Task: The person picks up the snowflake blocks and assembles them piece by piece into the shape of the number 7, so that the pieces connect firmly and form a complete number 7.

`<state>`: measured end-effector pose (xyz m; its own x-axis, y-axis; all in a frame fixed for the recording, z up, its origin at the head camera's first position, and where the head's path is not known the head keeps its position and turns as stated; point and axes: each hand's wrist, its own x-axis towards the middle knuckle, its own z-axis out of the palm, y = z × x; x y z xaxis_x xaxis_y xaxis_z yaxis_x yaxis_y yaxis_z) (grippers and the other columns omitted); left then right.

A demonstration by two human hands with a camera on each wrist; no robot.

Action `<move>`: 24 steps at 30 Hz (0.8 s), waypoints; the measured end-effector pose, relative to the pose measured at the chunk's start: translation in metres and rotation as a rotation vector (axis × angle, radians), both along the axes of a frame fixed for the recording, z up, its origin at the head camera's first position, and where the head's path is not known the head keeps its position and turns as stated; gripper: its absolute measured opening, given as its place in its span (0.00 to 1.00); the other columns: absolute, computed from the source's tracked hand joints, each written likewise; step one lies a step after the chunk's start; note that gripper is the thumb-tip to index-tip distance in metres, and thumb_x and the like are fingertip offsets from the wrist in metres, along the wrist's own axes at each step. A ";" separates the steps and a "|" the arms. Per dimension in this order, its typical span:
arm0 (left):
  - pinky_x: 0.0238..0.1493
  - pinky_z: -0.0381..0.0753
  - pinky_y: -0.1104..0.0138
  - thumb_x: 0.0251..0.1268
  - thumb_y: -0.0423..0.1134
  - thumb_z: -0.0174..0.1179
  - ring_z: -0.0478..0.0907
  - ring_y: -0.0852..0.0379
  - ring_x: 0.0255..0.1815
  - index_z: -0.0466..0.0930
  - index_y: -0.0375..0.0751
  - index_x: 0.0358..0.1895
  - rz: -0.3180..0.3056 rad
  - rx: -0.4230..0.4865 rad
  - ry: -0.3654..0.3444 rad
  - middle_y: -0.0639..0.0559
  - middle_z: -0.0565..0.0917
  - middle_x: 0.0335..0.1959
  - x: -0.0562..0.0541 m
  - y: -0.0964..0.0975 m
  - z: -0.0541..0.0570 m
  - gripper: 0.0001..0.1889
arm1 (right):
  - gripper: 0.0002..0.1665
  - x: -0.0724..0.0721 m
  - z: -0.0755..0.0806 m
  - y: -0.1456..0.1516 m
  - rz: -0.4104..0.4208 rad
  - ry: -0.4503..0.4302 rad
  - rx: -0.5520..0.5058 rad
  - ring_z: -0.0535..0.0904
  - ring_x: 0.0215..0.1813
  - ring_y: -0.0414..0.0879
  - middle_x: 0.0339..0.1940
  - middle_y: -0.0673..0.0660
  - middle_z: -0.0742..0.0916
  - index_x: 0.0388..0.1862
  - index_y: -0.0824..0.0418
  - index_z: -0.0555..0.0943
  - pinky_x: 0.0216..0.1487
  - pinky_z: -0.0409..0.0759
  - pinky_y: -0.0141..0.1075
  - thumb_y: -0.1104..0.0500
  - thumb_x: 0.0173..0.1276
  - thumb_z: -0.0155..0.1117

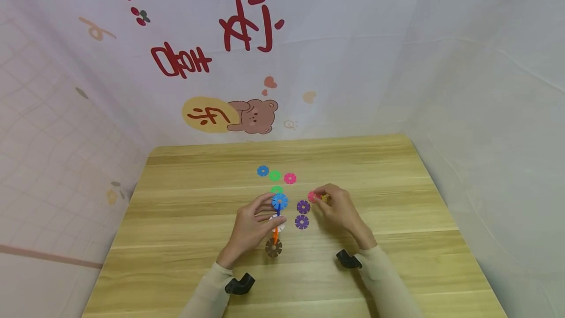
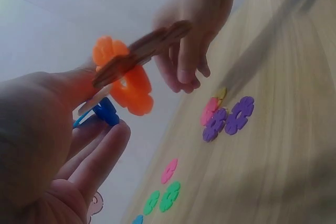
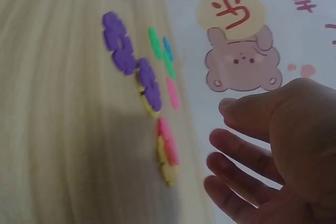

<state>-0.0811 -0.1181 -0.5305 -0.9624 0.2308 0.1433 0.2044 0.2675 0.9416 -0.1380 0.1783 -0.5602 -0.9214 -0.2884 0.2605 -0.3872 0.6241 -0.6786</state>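
Note:
My left hand [image 1: 248, 228] holds a joined chain of notched plastic discs between thumb and fingers. The chain runs from a light blue disc [image 1: 277, 196] through a dark blue disc [image 2: 107, 113] and a white disc [image 1: 280, 225] to an orange disc [image 2: 140, 100] and a brown disc [image 1: 268, 248]. Over the table, my right hand [image 1: 339, 206] hovers with loosely bent fingers and nothing between them. Nearest to it lie a pink disc [image 3: 166, 136] and a yellow disc [image 3: 167, 170], overlapping. Two purple discs [image 1: 298, 222] lie between the hands.
Beyond the left hand, a blue disc [image 1: 259, 171], green discs [image 1: 271, 175] and another pink disc [image 1: 287, 178] lie flat on the wooden table [image 1: 190, 175]. In the right wrist view, yellow shows under one purple disc. Printed white cloth [image 1: 344, 53] encloses the table's back and sides.

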 end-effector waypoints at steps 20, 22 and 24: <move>0.58 0.95 0.65 0.67 0.35 0.83 0.95 0.41 0.57 0.80 0.36 0.76 0.029 0.000 -0.029 0.39 0.94 0.57 0.003 -0.001 -0.004 0.36 | 0.25 -0.008 -0.023 -0.006 -0.090 -0.085 0.189 0.80 0.68 0.65 0.65 0.67 0.89 0.66 0.68 0.87 0.75 0.78 0.61 0.54 0.79 0.77; 0.58 0.95 0.65 0.67 0.35 0.83 0.95 0.41 0.57 0.80 0.36 0.76 0.030 -0.001 -0.029 0.39 0.94 0.57 0.003 -0.001 -0.004 0.36 | 0.26 -0.008 -0.024 -0.006 -0.091 -0.088 0.193 0.80 0.66 0.64 0.63 0.67 0.88 0.67 0.68 0.87 0.73 0.78 0.59 0.53 0.79 0.78; 0.58 0.95 0.65 0.67 0.35 0.83 0.95 0.41 0.57 0.80 0.36 0.76 0.029 -0.001 -0.028 0.39 0.94 0.57 0.003 -0.001 -0.005 0.36 | 0.27 -0.009 -0.025 -0.007 -0.088 -0.076 0.195 0.80 0.62 0.62 0.61 0.65 0.88 0.67 0.68 0.87 0.69 0.78 0.56 0.53 0.78 0.78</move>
<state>-0.0784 -0.1192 -0.5351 -0.9723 0.2033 0.1157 0.1699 0.2738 0.9467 -0.1470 0.1717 -0.5856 -0.9600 -0.2444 0.1366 -0.2781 0.7752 -0.5673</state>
